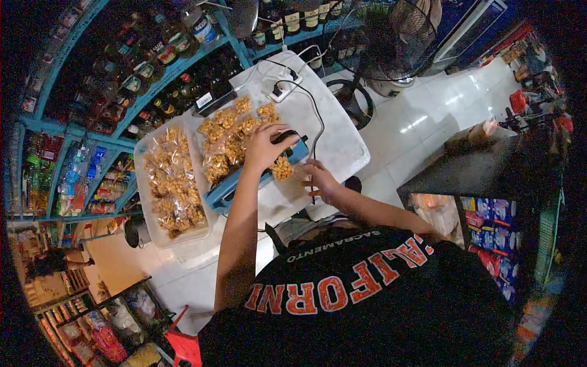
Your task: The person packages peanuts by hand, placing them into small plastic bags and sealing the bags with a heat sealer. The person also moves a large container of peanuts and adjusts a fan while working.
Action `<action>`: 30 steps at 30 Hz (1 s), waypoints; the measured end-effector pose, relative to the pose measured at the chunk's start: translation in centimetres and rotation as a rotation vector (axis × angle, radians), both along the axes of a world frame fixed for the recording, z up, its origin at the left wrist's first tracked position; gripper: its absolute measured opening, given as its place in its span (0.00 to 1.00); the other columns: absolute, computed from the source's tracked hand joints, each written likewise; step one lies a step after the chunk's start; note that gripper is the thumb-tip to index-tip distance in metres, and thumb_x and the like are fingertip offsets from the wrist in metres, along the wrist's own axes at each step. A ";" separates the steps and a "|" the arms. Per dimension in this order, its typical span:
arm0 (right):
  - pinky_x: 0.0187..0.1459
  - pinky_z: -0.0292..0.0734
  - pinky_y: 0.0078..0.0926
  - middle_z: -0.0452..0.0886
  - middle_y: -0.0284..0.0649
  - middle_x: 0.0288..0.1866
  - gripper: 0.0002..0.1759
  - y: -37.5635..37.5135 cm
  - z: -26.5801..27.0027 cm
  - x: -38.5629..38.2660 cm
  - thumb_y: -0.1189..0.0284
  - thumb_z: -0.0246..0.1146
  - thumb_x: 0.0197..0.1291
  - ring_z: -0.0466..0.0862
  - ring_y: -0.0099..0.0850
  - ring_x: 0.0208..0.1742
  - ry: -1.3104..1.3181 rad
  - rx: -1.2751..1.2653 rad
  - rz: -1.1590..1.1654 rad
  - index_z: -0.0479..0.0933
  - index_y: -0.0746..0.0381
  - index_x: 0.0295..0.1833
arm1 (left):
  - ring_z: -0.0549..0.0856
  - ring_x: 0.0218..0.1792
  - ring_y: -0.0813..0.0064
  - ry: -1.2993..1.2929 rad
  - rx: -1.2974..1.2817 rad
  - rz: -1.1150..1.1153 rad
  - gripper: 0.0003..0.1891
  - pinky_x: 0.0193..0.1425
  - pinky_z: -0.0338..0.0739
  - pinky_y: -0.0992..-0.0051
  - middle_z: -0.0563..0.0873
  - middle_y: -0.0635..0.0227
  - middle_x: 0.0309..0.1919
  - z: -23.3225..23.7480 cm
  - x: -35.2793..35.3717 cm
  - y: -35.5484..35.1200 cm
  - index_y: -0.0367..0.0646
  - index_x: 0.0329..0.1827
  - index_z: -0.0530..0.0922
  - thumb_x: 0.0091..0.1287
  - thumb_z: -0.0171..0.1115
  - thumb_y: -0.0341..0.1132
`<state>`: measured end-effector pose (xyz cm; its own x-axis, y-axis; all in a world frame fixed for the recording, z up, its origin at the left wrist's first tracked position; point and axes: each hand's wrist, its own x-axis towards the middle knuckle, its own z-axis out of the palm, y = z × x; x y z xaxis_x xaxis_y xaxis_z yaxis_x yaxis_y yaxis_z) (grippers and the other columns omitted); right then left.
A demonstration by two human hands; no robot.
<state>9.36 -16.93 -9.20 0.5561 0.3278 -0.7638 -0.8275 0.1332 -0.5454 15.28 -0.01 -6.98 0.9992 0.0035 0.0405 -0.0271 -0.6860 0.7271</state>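
My left hand [268, 145] rests over the arm of a blue bag sealer [229, 191], its fingers closed around the black-ended top. A clear bag of golden-brown snack pieces [282, 168] sticks out from the sealer's near side, beneath the left hand. To the right of that bag is my right hand [322, 181], with fingers bent and apart and nothing visible in them. Beyond the sealer lies a pile of similar snack bags [223, 131]. More bags fill a translucent plastic tub [205, 227] on the left.
The white table [351, 150] carries a power strip [281, 92] and a black cord [321, 116] running close to my right hand. Blue shelves [183, 64] with bottles stand behind. A fan [403, 40] is at the upper right, and a red stool [183, 345] at the lower left.
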 end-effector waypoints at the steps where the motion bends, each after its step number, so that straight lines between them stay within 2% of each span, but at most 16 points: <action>1: 0.38 0.68 0.31 0.70 0.37 0.50 0.32 0.1 -0.9 0.0 0.65 0.59 0.53 0.71 0.31 0.47 0.007 0.001 -0.002 0.53 0.51 0.62 | 0.78 0.43 0.59 -0.206 0.063 -0.163 0.23 0.49 0.70 0.68 0.81 0.59 0.35 0.2 -0.2 -0.1 0.48 0.39 0.80 0.47 0.62 0.56; 2: 0.38 0.69 0.31 0.71 0.36 0.49 0.32 0.5 -2.5 0.2 0.66 0.60 0.52 0.72 0.32 0.47 0.011 0.091 0.080 0.54 0.51 0.62 | 0.78 0.43 0.64 -0.210 0.097 -0.168 0.21 0.49 0.70 0.70 0.81 0.60 0.36 0.4 -0.5 -0.1 0.44 0.39 0.80 0.43 0.70 0.44; 3: 0.39 0.70 0.32 0.73 0.35 0.48 0.33 1.0 -2.6 0.5 0.67 0.61 0.51 0.73 0.33 0.46 0.015 0.182 0.163 0.54 0.51 0.61 | 0.78 0.43 0.64 -0.205 0.098 -0.170 0.21 0.49 0.70 0.70 0.81 0.60 0.36 0.6 -0.5 -0.1 0.44 0.39 0.80 0.43 0.70 0.44; 5: 0.40 0.72 0.34 0.74 0.34 0.45 0.32 1.7 -3.0 0.2 0.68 0.61 0.51 0.75 0.32 0.43 0.028 0.199 0.185 0.55 0.52 0.61 | 0.78 0.43 0.64 -0.094 0.064 -0.131 0.20 0.50 0.70 0.71 0.81 0.60 0.35 0.9 -0.4 -0.1 0.44 0.39 0.80 0.43 0.69 0.43; 7: 0.39 0.72 0.32 0.74 0.35 0.44 0.29 2.4 -2.6 0.1 0.64 0.62 0.51 0.75 0.31 0.42 -0.002 0.241 0.230 0.59 0.54 0.58 | 0.78 0.42 0.64 -0.077 0.072 -0.134 0.19 0.50 0.70 0.70 0.81 0.61 0.35 0.7 -0.3 -0.1 0.44 0.38 0.81 0.43 0.69 0.42; 11: 0.37 0.73 0.30 0.73 0.35 0.44 0.27 2.6 -1.6 0.3 0.59 0.62 0.51 0.76 0.28 0.41 0.072 0.287 0.202 0.64 0.57 0.54 | 0.77 0.38 0.61 -0.228 0.051 -0.155 0.19 0.46 0.70 0.67 0.81 0.61 0.31 0.3 -0.2 -0.2 0.44 0.36 0.81 0.42 0.69 0.43; 13: 0.35 0.74 0.27 0.74 0.35 0.42 0.27 2.9 -1.4 0.1 0.55 0.62 0.50 0.77 0.28 0.38 0.020 0.226 0.136 0.67 0.60 0.51 | 0.78 0.37 0.62 -0.260 0.078 -0.148 0.18 0.46 0.70 0.68 0.81 0.61 0.31 1.6 -0.4 -0.1 0.44 0.36 0.81 0.42 0.69 0.42; 17: 0.33 0.75 0.26 0.75 0.35 0.39 0.27 3.5 -0.8 0.0 0.55 0.62 0.50 0.79 0.27 0.33 -0.131 0.168 0.142 0.68 0.61 0.50 | 0.78 0.35 0.66 -0.212 -0.030 -0.137 0.17 0.45 0.71 0.70 0.81 0.62 0.30 5.7 -1.1 0.5 0.42 0.36 0.81 0.42 0.69 0.36; 21: 0.28 0.75 0.22 0.75 0.34 0.36 0.25 3.8 -0.2 -0.3 0.57 0.62 0.52 0.79 0.26 0.27 -0.301 0.133 0.099 0.67 0.61 0.50 | 0.79 0.35 0.70 -0.279 -0.025 -0.205 0.18 0.44 0.72 0.73 0.82 0.64 0.31 6.1 -1.0 1.3 0.42 0.39 0.80 0.43 0.69 0.34; 23: 0.26 0.75 0.21 0.74 0.35 0.35 0.24 3.6 -0.2 -0.2 0.58 0.61 0.52 0.79 0.26 0.26 -0.361 0.115 0.105 0.67 0.61 0.50 | 0.80 0.36 0.72 -0.180 -0.269 -0.177 0.16 0.47 0.71 0.75 0.83 0.64 0.35 5.8 -1.1 1.7 0.42 0.40 0.80 0.46 0.68 0.33; 24: 0.25 0.75 0.20 0.74 0.35 0.35 0.24 3.5 -0.3 -0.2 0.58 0.61 0.53 0.79 0.26 0.26 -0.382 0.111 0.122 0.67 0.61 0.50 | 0.80 0.39 0.75 -0.072 -0.336 -0.204 0.14 0.50 0.69 0.77 0.83 0.65 0.38 6.4 -1.2 2.0 0.42 0.42 0.80 0.52 0.65 0.34; 25: 0.24 0.75 0.19 0.74 0.35 0.34 0.23 3.4 -0.3 -0.4 0.59 0.61 0.53 0.79 0.26 0.25 -0.406 0.106 0.140 0.67 0.60 0.50 | 0.80 0.39 0.75 -0.067 -0.340 -0.204 0.14 0.50 0.69 0.77 0.83 0.65 0.38 6.2 -1.2 2.7 0.42 0.42 0.80 0.52 0.65 0.34; 28: 0.23 0.75 0.20 0.75 0.36 0.34 0.21 3.3 -0.3 -0.6 0.60 0.61 0.54 0.79 0.26 0.24 -0.419 0.093 0.131 0.67 0.60 0.50 | 0.78 0.45 0.77 0.242 -0.384 -0.136 0.14 0.52 0.67 0.79 0.81 0.66 0.43 5.1 -0.3 6.2 0.39 0.43 0.79 0.57 0.60 0.37; 30: 0.23 0.75 0.20 0.75 0.35 0.34 0.21 3.3 -0.3 -0.4 0.60 0.60 0.54 0.79 0.26 0.23 -0.436 0.086 0.129 0.68 0.59 0.49 | 0.78 0.45 0.77 0.295 -0.348 -0.177 0.13 0.53 0.67 0.79 0.81 0.66 0.43 3.9 0.1 8.1 0.38 0.42 0.79 0.57 0.60 0.36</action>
